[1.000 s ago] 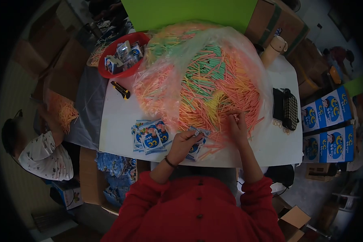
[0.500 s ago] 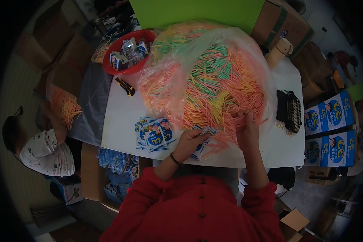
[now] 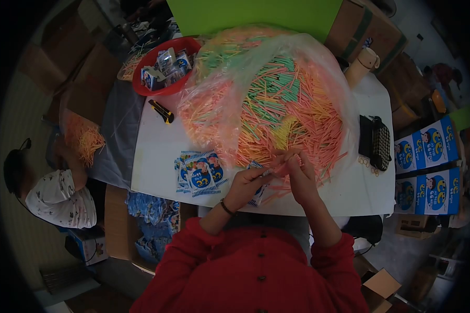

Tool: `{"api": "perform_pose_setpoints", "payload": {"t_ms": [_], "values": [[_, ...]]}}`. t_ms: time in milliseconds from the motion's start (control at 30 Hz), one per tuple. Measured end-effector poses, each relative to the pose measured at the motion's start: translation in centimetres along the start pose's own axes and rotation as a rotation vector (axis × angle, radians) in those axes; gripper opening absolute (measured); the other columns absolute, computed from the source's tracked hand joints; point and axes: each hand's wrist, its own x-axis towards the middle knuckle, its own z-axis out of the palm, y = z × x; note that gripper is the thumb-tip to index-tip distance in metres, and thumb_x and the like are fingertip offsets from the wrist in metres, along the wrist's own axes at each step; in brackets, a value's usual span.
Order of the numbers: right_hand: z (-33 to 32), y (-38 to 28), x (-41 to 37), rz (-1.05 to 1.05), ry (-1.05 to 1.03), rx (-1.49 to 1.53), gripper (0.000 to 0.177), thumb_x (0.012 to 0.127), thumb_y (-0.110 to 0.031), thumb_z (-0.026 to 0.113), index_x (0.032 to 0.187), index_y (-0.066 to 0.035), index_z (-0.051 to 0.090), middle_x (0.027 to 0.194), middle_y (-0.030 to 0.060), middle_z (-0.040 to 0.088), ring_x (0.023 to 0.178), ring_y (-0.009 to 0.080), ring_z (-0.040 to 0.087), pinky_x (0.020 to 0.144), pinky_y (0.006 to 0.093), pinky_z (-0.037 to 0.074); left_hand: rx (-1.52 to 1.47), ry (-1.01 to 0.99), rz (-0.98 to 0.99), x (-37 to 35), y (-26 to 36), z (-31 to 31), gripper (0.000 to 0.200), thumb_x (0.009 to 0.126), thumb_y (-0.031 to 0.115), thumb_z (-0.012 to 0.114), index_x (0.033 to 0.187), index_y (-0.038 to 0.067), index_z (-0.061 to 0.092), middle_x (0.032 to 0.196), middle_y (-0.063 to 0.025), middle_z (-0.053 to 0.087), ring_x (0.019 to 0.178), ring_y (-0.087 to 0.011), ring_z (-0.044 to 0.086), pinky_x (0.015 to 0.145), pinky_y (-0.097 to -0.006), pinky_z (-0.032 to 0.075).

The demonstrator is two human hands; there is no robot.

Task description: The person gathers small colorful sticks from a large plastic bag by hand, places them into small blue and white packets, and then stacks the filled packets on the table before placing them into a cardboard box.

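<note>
My left hand (image 3: 243, 189) is closed on a small blue-and-white printed packet (image 3: 258, 195) at the table's front edge. Close beside it, my right hand (image 3: 302, 182) pinches a few pink sticks (image 3: 282, 169) at the packet's upper end. Whether the sticks are inside the packet is hidden by my fingers. Beyond both hands, a large clear plastic bag (image 3: 219, 88) lies wide, heaped with thin pink, green, yellow and orange sticks (image 3: 277, 83). To the left of my left hand, several printed packets (image 3: 200, 175) lie in a pile.
A red bowl (image 3: 164, 93) of packets and a yellow-black box cutter (image 3: 162, 111) sit at left. At right are a tan flask (image 3: 362, 67), a patterned pouch (image 3: 381, 143) and printed boxes (image 3: 426, 193). Another person (image 3: 62, 198) works at left, near an open carton of packets (image 3: 152, 219).
My right hand has moved left from the heap's front edge to the packet, carrying pink sticks. My left hand stays nearly in place with the packet.
</note>
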Motion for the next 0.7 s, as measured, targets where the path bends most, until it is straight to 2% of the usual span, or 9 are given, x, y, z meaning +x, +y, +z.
{"api": "perform_pose_setpoints", "payload": {"t_ms": [100, 233, 333, 400, 433, 500, 533, 600, 700], "values": [[0.5, -1.0, -0.6, 0.201, 0.030, -0.076, 0.017, 0.102, -0.023, 0.045, 0.102, -0.006, 0.049, 0.109, 0.0140, 0.062, 0.118, 0.0258, 0.053, 0.100, 0.0394, 0.040, -0.132, 0.011, 0.015, 0.0, 0.4, 0.8, 0.026, 0.092, 0.006, 0.059, 0.118, 0.001, 0.064, 0.098, -0.0009, 0.067, 0.088, -0.0052, 0.060, 0.078, -0.0206, 0.048], [0.8, -0.2, -0.7, 0.045, 0.011, -0.157, 0.015, 0.101, -0.018, 0.043, 0.103, -0.005, 0.050, 0.111, 0.0165, 0.063, 0.117, 0.0245, 0.055, 0.104, 0.0403, 0.039, -0.167, -0.049, -0.019, 0.2, -0.9, 0.3, 0.036, 0.094, 0.003, 0.055, 0.129, 0.003, 0.056, 0.111, -0.0037, 0.066, 0.097, -0.0084, 0.060, 0.085, -0.0230, 0.049], [-0.1, -0.5, -0.3, 0.020, -0.022, 0.055, 0.013, 0.101, -0.014, 0.041, 0.104, -0.004, 0.050, 0.112, 0.0168, 0.063, 0.118, 0.0238, 0.055, 0.106, 0.0412, 0.037, -0.135, -0.061, 0.000, 0.2, -0.6, 0.6, 0.037, 0.094, 0.001, 0.053, 0.131, 0.003, 0.055, 0.114, -0.0041, 0.065, 0.100, -0.0095, 0.060, 0.086, -0.0239, 0.049], [-0.5, -0.5, -0.4, -0.014, -0.160, -0.237, 0.016, 0.100, -0.016, 0.046, 0.110, -0.003, 0.051, 0.116, 0.0133, 0.061, 0.115, 0.0179, 0.055, 0.097, 0.0361, 0.045, -0.165, -0.033, 0.039, 0.3, -0.3, 0.8, 0.036, 0.094, 0.001, 0.053, 0.129, 0.002, 0.056, 0.114, -0.0042, 0.064, 0.100, -0.0097, 0.060, 0.086, -0.0241, 0.049], [-0.5, -0.7, -0.2, -0.014, -0.158, -0.237, 0.016, 0.100, -0.016, 0.046, 0.110, -0.003, 0.051, 0.116, 0.0133, 0.061, 0.115, 0.0179, 0.055, 0.097, 0.0361, 0.045, -0.198, -0.032, 0.022, 0.3, -0.4, 0.8, 0.034, 0.094, 0.001, 0.053, 0.128, 0.002, 0.057, 0.113, -0.0038, 0.065, 0.099, -0.0092, 0.060, 0.086, -0.0240, 0.049], [-0.4, -1.2, 0.3, -0.293, -0.159, -0.768, 0.016, 0.100, -0.016, 0.046, 0.110, -0.003, 0.051, 0.111, 0.0118, 0.064, 0.111, 0.0176, 0.057, 0.096, 0.0357, 0.045, -0.232, -0.036, 0.005, 0.3, -0.5, 1.0, 0.033, 0.094, 0.001, 0.053, 0.126, 0.001, 0.058, 0.112, -0.0034, 0.065, 0.097, -0.0088, 0.061, 0.086, -0.0240, 0.049], [-0.2, -1.0, 0.3, -0.295, -0.156, -0.769, 0.016, 0.100, -0.016, 0.046, 0.110, -0.003, 0.051, 0.111, 0.0118, 0.064, 0.111, 0.0176, 0.057, 0.096, 0.0357, 0.045, -0.208, -0.070, 0.016, 0.5, -0.5, 0.9, 0.031, 0.094, 0.002, 0.053, 0.125, 0.001, 0.058, 0.111, -0.0032, 0.065, 0.097, -0.0083, 0.060, 0.086, -0.0241, 0.049], [0.2, -0.3, 0.2, 0.015, 0.022, -0.126, 0.017, 0.101, -0.017, 0.045, 0.110, -0.004, 0.051, 0.109, 0.0110, 0.065, 0.107, 0.0182, 0.059, 0.094, 0.0343, 0.046, -0.182, -0.102, 0.026, 0.6, -0.3, 0.8, 0.030, 0.094, 0.003, 0.053, 0.123, 0.001, 0.059, 0.111, -0.0030, 0.065, 0.096, -0.0078, 0.060, 0.086, -0.0242, 0.049], [-0.3, -0.2, 0.5, 0.076, 0.128, 0.080, 0.018, 0.102, -0.019, 0.044, 0.109, -0.003, 0.050, 0.109, 0.0119, 0.064, 0.103, 0.0182, 0.061, 0.091, 0.0327, 0.048, -0.202, -0.094, -0.029, 0.6, -0.2, 0.6, 0.029, 0.093, 0.001, 0.055, 0.121, 0.001, 0.060, 0.107, -0.0026, 0.065, 0.096, -0.0075, 0.060, 0.085, -0.0241, 0.050]]}}
